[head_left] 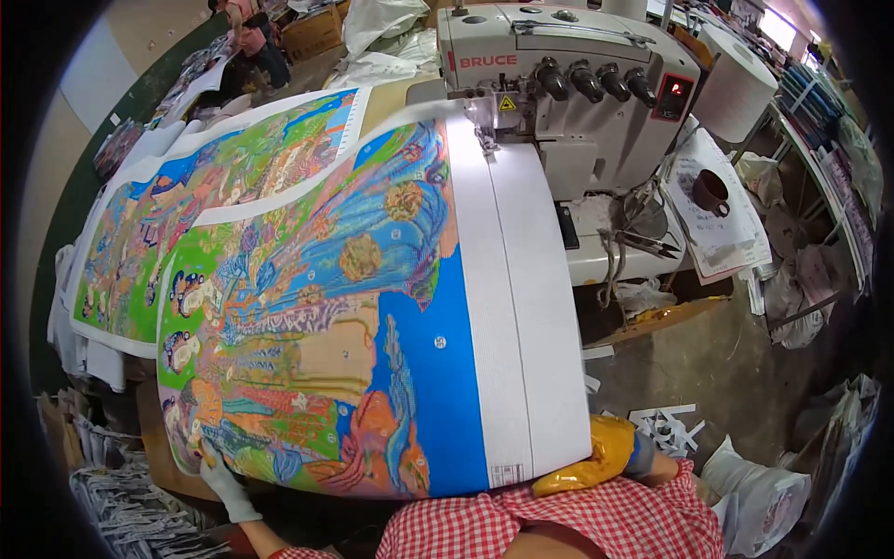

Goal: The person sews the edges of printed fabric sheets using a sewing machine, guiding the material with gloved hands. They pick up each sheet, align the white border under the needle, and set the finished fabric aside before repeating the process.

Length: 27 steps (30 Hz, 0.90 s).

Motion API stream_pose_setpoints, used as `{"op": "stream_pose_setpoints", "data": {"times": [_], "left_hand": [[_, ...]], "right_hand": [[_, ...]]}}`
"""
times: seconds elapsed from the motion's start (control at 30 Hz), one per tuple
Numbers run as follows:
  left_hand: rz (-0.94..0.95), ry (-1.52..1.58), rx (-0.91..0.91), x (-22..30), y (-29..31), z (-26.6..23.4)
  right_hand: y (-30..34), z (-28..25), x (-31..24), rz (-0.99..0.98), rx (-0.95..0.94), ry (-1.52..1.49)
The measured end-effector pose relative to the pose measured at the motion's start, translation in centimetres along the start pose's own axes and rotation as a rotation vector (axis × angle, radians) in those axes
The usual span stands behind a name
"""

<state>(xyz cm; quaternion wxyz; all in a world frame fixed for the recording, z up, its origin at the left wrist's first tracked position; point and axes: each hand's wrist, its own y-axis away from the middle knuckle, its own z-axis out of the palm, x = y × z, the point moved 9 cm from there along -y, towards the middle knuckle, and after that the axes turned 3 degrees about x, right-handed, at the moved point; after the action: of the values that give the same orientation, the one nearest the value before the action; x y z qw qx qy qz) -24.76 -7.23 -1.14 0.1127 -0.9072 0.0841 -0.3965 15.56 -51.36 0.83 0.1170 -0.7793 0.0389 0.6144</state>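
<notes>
A large printed canvas point(345, 345) with colourful figures, a blue strip and a wide white border is spread before me. Its upper white edge lies at the presser foot point(487, 140) of an overlock sewing machine point(596, 102), where a lamp lights it. My left hand point(228, 484), in a white glove, grips the canvas's near left edge. At the near right corner, my right hand point(591, 456), in a yellow coated glove, holds the canvas edge, its fingers partly hidden. A second printed canvas point(140, 242) lies beneath and beyond the first, to the left.
Scissors point(647, 244) and a brown mug point(711, 193) on papers sit right of the machine, below a large white thread cone point(736, 84). White scraps point(666, 429) litter the floor. Stacked cut strips point(140, 503) stand at lower left. Another person point(250, 42) stands far left.
</notes>
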Motion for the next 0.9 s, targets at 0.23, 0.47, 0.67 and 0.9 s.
{"op": "stream_pose_setpoints", "data": {"times": [0.23, 0.47, 0.67, 0.9], "left_hand": [[0.051, -0.018, -0.076, 6.1, -6.4, 5.6], [0.149, -0.053, -0.09, 14.7, -11.1, 10.4], [0.345, -0.119, -0.08, 19.3, -16.4, 15.6], [0.901, -0.378, 0.096, 22.7, -21.5, 20.8]], "right_hand": [[-0.5, -1.2, 6.6, 0.136, 0.087, -0.166], [-2.7, -3.5, 8.4, 0.156, 0.039, -0.163], [-8.7, -10.6, 3.8, 0.014, 0.288, 0.0], [-13.3, -15.6, 0.9, -0.111, 0.3, 0.419]]}}
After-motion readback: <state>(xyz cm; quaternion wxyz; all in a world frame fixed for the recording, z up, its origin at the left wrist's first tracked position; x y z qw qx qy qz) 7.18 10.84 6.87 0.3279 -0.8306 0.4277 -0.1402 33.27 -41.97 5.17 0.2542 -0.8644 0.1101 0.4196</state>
